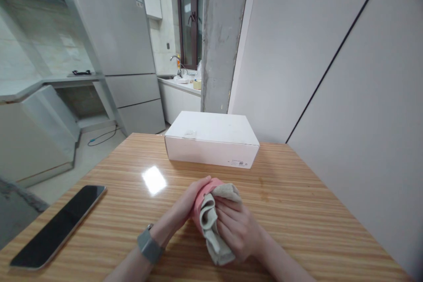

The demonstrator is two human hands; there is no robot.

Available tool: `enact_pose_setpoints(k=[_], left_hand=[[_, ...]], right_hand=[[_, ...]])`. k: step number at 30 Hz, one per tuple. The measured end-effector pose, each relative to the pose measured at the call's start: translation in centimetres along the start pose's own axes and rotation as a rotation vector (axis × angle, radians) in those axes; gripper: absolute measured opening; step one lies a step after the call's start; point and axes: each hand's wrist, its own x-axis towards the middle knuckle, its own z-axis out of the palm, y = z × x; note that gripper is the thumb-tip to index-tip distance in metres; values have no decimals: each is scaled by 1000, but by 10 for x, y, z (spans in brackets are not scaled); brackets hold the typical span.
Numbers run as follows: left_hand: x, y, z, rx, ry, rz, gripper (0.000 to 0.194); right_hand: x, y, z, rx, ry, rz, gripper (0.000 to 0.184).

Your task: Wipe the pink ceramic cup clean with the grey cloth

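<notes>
Near the front middle of the wooden table (pixel 291 211), my left hand (pixel 189 199) is wrapped around the left side of a pink, rounded object (pixel 197 206), whose kind I cannot make out. A grey-beige cloth (pixel 211 229) lies bunched over the top and right of that object. My right hand (pixel 236 229) grips the cloth with curled fingers and presses it against the pink thing. Most of the pink surface is hidden by the cloth and both hands. A grey band (pixel 150 245) circles my left wrist.
A white cardboard box (pixel 211 152) stands at the table's far side, beyond my hands. At the left edge lies a flat black-topped slab (pixel 61 227). A white wall (pixel 357 119) borders the table on the right. Behind stand a fridge (pixel 112 31) and a sink counter (pixel 181 97).
</notes>
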Motion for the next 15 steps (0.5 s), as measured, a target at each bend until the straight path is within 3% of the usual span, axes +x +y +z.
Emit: enact_pose_setpoints(k=[3,6,12,15], left_hand=[[3,-2,0,295,73,234,36],[4,-3,6,402,61,365,38],[-6,-6,22,167,22,364,49],[-9,-8,24,-16,-132,310,50]], right_hand=[[-8,8,0,0,-59,174,30],[-14,14,-3,48,-54,281,30],[-4,9,-8,81,131,437,24],[-4,9,-9,32,214,444,24]])
